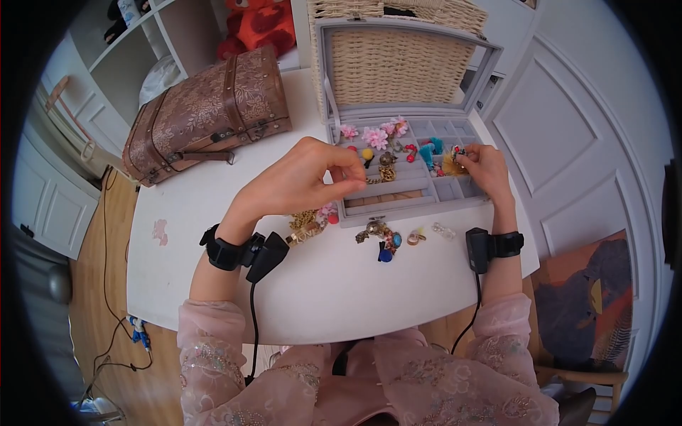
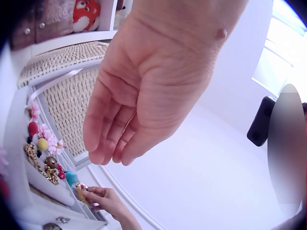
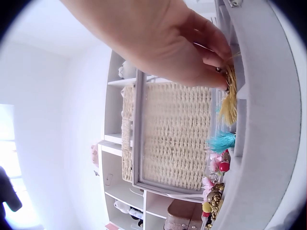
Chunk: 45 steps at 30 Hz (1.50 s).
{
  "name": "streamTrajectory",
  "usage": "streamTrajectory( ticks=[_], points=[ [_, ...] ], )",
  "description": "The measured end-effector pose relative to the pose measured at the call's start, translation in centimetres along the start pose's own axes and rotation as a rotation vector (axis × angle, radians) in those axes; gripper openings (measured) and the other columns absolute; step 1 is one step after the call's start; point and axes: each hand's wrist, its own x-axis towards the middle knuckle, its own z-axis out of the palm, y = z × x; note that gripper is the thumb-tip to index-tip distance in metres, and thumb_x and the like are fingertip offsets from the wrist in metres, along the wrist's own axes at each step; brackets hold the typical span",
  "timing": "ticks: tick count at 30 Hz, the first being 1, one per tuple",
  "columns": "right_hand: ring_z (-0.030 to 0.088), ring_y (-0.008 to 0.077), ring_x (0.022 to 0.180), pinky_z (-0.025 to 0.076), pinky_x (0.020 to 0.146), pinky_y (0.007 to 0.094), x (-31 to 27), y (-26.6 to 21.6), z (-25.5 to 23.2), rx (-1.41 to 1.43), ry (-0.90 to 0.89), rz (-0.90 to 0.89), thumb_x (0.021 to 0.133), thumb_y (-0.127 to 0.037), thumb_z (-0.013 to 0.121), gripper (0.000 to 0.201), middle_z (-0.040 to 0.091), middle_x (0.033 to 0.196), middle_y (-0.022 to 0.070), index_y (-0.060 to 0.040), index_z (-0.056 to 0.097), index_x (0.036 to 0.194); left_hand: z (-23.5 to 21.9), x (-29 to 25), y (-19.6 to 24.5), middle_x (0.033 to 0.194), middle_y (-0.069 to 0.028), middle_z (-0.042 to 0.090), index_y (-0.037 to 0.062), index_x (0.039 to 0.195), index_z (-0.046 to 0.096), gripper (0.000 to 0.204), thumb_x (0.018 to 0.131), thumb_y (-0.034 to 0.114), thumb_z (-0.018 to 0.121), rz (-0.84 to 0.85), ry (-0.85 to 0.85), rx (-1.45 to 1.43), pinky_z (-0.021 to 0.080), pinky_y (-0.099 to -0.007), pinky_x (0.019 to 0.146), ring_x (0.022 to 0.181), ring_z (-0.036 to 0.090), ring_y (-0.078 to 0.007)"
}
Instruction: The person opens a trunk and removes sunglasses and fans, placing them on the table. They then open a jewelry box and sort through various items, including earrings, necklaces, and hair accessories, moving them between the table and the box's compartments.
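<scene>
A grey jewelry box (image 1: 412, 211) stands with its glass-paned lid raised. Over its right compartments, my right hand (image 1: 489, 170) pinches an earring with a yellow tassel (image 3: 230, 100) between thumb and fingers. Teal tassels (image 1: 428, 153) lie just left of that hand. My left hand (image 1: 305, 174) hovers above the box's left side, fingers loosely bent and holding nothing, as the left wrist view shows. Beyond it in the box are pink flower pieces (image 1: 375, 138), a gold chain (image 1: 386, 172) and red and yellow pompoms.
Before the box on the white table (image 1: 341, 298) lie a jewelry cluster with a blue piece (image 1: 385, 254), rings (image 1: 416, 238) and clear beads (image 1: 443, 230). A gold chain heap (image 1: 304, 220) sits beneath the left wrist. Behind are a brown patterned case (image 1: 206, 113) and a wicker basket (image 1: 398, 71).
</scene>
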Motion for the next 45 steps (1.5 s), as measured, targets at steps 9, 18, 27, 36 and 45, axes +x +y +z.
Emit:
streamTrajectory(
  ticks=[9,18,27,36,45],
  points=[
    [0.065,0.0257,0.072,0.050,0.066,0.0350,0.2,0.3,0.2,-0.030,0.058,0.036,0.074,-0.019,0.069,0.022,0.068,0.074,0.0109,-0.0057,0.071,0.092,-0.1,0.1,0.0,0.077,-0.0045,0.067,0.0018,0.088,0.067,0.010,0.082,0.010,0.065,-0.005,-0.019,0.015,0.050,-0.0229,0.051,0.069,0.062,-0.0102],
    [0.065,0.0244,0.073,0.050,0.066,0.0356,-0.1,0.1,0.1,-0.117,0.003,0.003,0.072,-0.013,0.069,0.015,0.067,0.074,0.0078,-0.0102,0.072,0.086,-0.1,0.0,0.1,0.077,-0.0045,0.067,0.0019,0.088,0.067,0.010,0.082,0.010,0.065,0.001,-0.036,0.027,0.050,-0.0233,0.052,0.070,0.062,-0.0107],
    [0.065,0.0264,0.071,0.050,0.065,0.0351,-0.3,-0.6,0.1,-0.069,0.075,-0.025,0.074,-0.016,0.068,0.012,0.067,0.073,0.0097,-0.0078,0.072,0.082,-1.0,-0.7,-1.6,0.074,-0.0102,0.066,0.0001,0.081,0.065,0.010,0.076,0.008,0.064,-0.097,-0.061,0.091,0.049,-0.0314,0.061,0.067,0.063,-0.0221],
    [0.065,0.0266,0.069,0.049,0.062,0.0355,-0.3,-1.2,0.5,-0.113,0.086,-0.040,0.076,-0.021,0.067,0.014,0.068,0.072,0.0100,-0.0075,0.071,0.079,0.0,-1.2,-3.5,0.071,-0.0101,0.065,0.0006,0.077,0.065,0.013,0.066,0.008,0.066,-0.421,-0.422,0.403,0.049,-0.0316,0.061,0.069,0.064,-0.0240],
    [0.065,0.0261,0.068,0.049,0.061,0.0352,-0.5,-1.8,0.4,-0.087,0.067,-0.062,0.077,-0.023,0.067,0.016,0.067,0.070,0.0096,-0.0078,0.071,0.081,1.4,-0.3,-1.9,0.069,-0.0145,0.065,-0.0018,0.073,0.065,0.026,0.059,0.017,0.075,-0.627,-0.592,0.430,0.051,-0.0354,0.057,0.066,0.065,-0.0288]
  ],
)
